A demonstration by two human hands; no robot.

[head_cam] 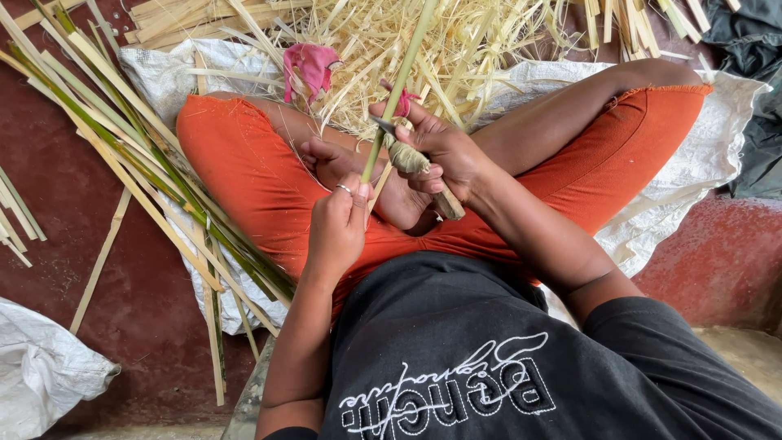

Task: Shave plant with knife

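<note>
Splitting was underway: left hand (338, 224) clenched the green bamboo strip (397, 94), right hand (444, 155) gripped cloth-wrapped knife (415, 167) w/ blade on it; next prob. needs steady push along grain.

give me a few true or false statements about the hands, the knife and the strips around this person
1. The left hand grips a thin green bamboo strip. True.
2. The right hand holds a pair of scissors. False: it holds a knife with a cloth-wrapped handle against the strip.
3. The person sits cross-legged in orange trousers. True.
4. The pile of shavings lies behind the person. False: it lies in front, beyond the knees.
5. A bundle of long split strips lies on the floor on the person's left. True.
6. The left hand wears no ring. False: a ring shows on one finger.
</note>
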